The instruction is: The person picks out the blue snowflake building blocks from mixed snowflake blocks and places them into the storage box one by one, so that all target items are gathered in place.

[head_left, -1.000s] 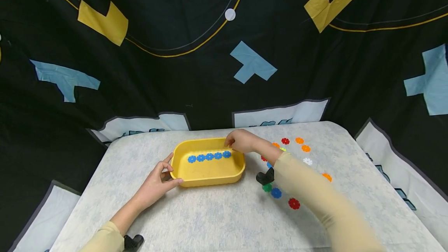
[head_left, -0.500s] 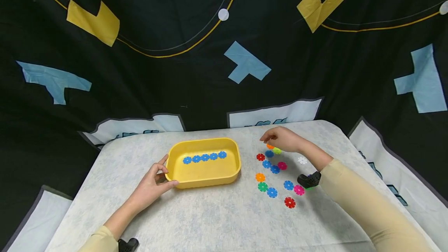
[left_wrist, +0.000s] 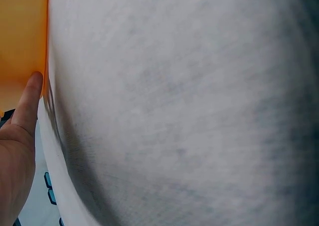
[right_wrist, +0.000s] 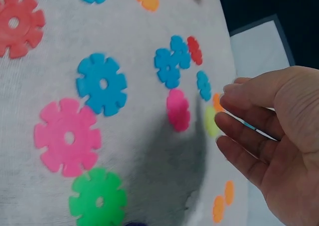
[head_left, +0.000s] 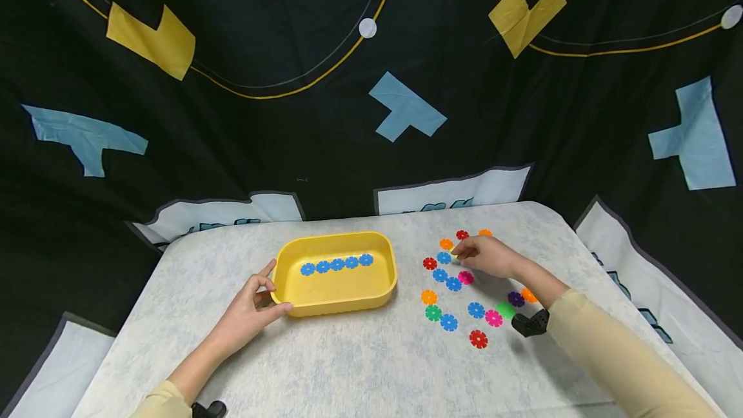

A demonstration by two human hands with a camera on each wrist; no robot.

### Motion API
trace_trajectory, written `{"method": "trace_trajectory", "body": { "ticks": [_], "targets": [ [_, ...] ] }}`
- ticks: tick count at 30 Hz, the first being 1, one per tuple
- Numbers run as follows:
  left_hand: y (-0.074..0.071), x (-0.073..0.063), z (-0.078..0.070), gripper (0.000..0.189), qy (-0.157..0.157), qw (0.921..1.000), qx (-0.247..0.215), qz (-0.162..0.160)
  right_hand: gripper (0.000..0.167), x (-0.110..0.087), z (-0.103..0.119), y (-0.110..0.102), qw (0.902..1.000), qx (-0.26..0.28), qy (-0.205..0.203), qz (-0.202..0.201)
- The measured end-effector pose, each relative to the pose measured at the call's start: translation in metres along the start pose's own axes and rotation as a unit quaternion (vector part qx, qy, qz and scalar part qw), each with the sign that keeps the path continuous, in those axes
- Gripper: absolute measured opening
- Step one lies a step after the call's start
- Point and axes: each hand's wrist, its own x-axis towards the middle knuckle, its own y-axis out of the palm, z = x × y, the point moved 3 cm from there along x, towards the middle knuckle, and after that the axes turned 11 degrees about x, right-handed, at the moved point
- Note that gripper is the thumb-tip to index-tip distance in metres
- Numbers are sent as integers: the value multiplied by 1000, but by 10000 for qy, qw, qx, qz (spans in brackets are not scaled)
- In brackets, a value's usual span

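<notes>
A yellow plastic basin (head_left: 342, 306) sits on the table, with several blue notched plastic discs (head_left: 338, 264) in a row inside it. My left hand (head_left: 246, 311) holds the basin's left end, thumb at the front corner and fingers along the side; in the left wrist view one fingertip (left_wrist: 36, 79) lies against its wall. Over the scattered discs at the right, my right hand (head_left: 490, 257) reaches with fingers bent and apart, nothing between them. Nearest its fingertips are a yellow-green disc (right_wrist: 211, 121) and a blue disc (head_left: 444, 257).
Loose notched discs spread over the table's right side, among them a pink disc (head_left: 466, 278), a red disc (head_left: 478, 339) and a green disc (head_left: 433, 313). A black patterned cloth (head_left: 278, 147) hangs behind the pale table (head_left: 325, 366).
My right hand has left the basin's right end, moved right to the loose discs and come lower over them. My left hand stays on the basin, and the blue row looks the same.
</notes>
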Motion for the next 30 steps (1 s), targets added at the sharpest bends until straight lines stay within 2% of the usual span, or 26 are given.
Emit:
{"method": "trace_trajectory", "body": {
  "ticks": [9, 21, 30],
  "targets": [
    [0, 0, 1, 55, -52, 10000, 0, -45, 26, -1, -14, 2, 9995, 164, 231, -145],
    [-1, -1, -2, 58, 93, 9999, -115, -47, 26, -5, -13, 5, 9996, 282, -7, 22],
    [0, -1, -3, 60, 80, 9999, -44, -82, 26, 10, -16, 8, 9991, 113, 409, 1]
  ]
}}
